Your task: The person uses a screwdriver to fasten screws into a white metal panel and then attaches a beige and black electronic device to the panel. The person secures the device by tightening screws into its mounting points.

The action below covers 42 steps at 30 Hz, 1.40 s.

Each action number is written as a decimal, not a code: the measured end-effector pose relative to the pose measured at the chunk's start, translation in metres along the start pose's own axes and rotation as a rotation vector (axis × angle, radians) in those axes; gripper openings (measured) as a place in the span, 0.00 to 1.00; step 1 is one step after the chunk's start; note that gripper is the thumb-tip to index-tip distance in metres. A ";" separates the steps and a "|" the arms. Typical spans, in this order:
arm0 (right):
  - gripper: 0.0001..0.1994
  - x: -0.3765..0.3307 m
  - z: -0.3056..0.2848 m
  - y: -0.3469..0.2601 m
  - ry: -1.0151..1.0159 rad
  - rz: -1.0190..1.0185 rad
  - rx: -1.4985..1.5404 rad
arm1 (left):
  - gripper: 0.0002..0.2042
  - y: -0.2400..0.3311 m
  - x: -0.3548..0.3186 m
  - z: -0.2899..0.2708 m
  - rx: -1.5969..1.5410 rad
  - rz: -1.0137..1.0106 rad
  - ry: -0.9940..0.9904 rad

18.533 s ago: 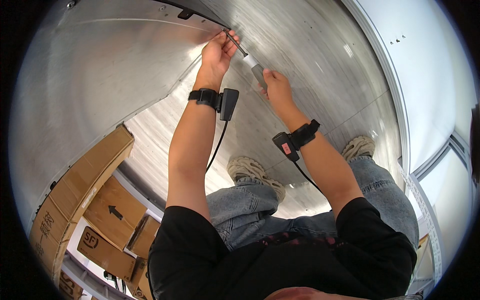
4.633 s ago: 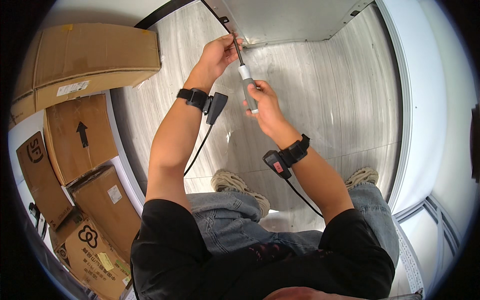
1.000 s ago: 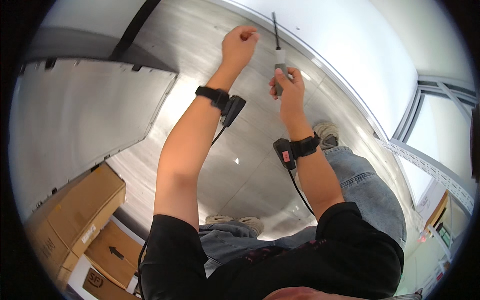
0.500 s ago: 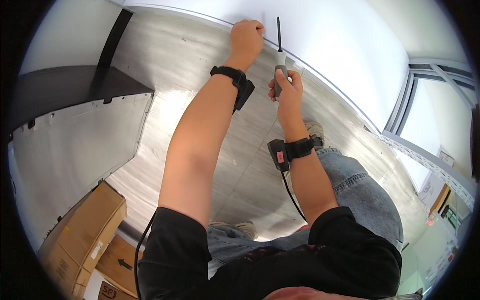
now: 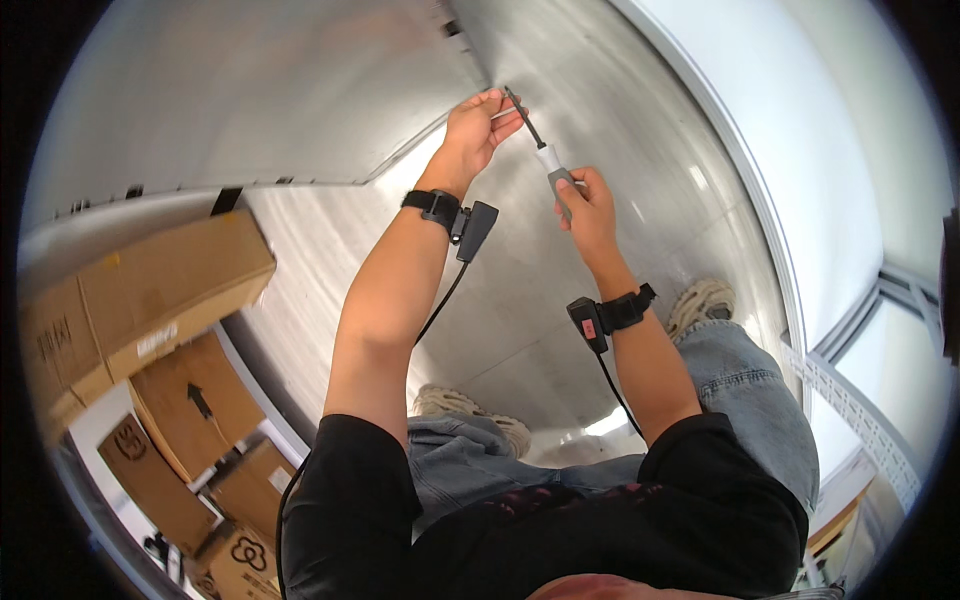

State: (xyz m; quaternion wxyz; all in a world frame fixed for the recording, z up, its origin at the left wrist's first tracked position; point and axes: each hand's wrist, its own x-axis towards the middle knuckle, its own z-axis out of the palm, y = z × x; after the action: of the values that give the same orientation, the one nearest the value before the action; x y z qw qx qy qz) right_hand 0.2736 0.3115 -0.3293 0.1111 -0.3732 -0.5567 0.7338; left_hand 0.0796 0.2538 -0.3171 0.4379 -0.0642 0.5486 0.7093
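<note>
**Screwdriver held up at the metal panel**

The right hand (image 5: 588, 200) has its fingers wrapped round the grey handle of a screwdriver (image 5: 540, 150), its shaft slanting up and left. The left hand (image 5: 475, 125) pinches something small at the tip; what it is I cannot tell. Both hands are raised against the grey metal panel (image 5: 300, 90). Cardboard boxes (image 5: 140, 300) sit at the left.
</note>
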 end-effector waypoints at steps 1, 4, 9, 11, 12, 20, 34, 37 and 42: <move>0.09 -0.004 0.016 0.002 -0.024 0.019 -0.015 | 0.09 0.005 -0.006 -0.023 -0.022 0.006 0.002; 0.09 -0.017 0.056 0.011 -0.084 0.056 -0.046 | 0.09 0.018 -0.030 -0.074 -0.010 0.026 0.063; 0.08 -0.035 0.099 0.026 -0.175 0.099 -0.099 | 0.09 0.024 -0.051 -0.142 -0.011 0.055 0.122; 0.08 -0.037 0.107 0.034 -0.189 0.097 -0.131 | 0.08 0.022 -0.055 -0.158 -0.024 0.056 0.135; 0.08 -0.037 0.110 0.037 -0.192 0.096 -0.146 | 0.08 0.022 -0.056 -0.165 -0.018 0.054 0.142; 0.09 -0.042 0.137 0.049 -0.186 -0.128 -0.630 | 0.09 0.009 -0.065 -0.219 0.059 -0.015 0.219; 0.11 -0.049 0.190 0.091 -0.257 -0.089 -0.681 | 0.14 -0.001 -0.067 -0.298 0.194 -0.149 0.214; 0.13 -0.042 0.191 0.106 -0.288 0.317 -0.235 | 0.15 -0.007 -0.062 -0.301 0.107 -0.139 0.196; 0.13 -0.044 0.200 0.112 -0.335 0.373 -0.093 | 0.10 -0.019 -0.048 -0.296 -0.117 -0.032 0.213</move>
State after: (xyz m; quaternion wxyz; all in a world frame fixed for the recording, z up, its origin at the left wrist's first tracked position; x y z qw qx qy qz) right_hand 0.1985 0.0991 -0.3912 -0.1373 -0.3471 -0.5221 0.7669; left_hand 0.0061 -0.0194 -0.4186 0.3842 -0.1734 0.5484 0.7222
